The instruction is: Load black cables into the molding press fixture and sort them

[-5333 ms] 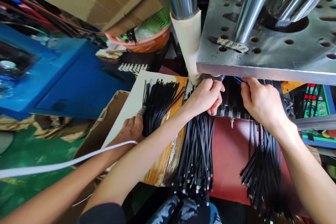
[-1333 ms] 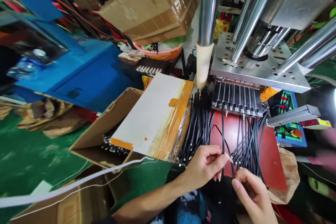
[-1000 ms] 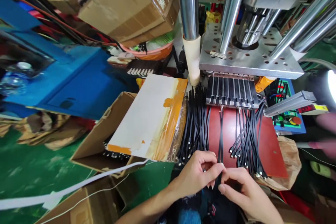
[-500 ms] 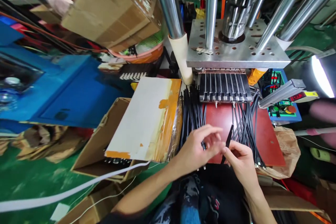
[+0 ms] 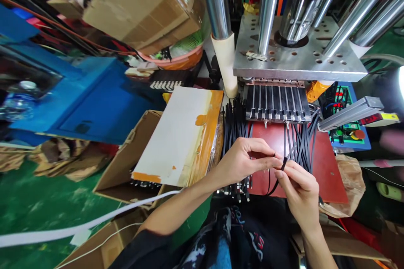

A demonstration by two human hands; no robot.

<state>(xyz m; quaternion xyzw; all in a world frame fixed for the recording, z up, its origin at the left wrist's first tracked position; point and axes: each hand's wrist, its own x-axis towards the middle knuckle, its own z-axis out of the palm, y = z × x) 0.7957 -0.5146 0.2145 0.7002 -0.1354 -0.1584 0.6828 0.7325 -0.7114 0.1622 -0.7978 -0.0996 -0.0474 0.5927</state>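
A thin black cable point(image 5: 275, 187) curves in a loop between my two hands, over the red board point(image 5: 330, 168). My left hand point(image 5: 248, 157) pinches one part of it between thumb and fingers. Close beside it, my right hand point(image 5: 299, 183) is closed on the same cable, its thumb pressed against the fingers. Beyond the hands lies a slotted metal mould point(image 5: 277, 103) with black strips in its grooves. A bundle of black cables point(image 5: 235, 124) lies left of the mould, and another bundle point(image 5: 304, 145) spreads from its right side across the board.
Above the mould hangs a thick steel press plate point(image 5: 299, 69) between shiny posts. On the left, a white-and-orange board point(image 5: 176, 134) lies over an open cardboard box point(image 5: 126, 164). A control box with buttons point(image 5: 350, 134) stands at the right, near a metal bar point(image 5: 350, 113).
My left hand has moved right and pinched the cable, where its fingers were loosely spread. The cable has bent into a loop. The view has shifted slightly.
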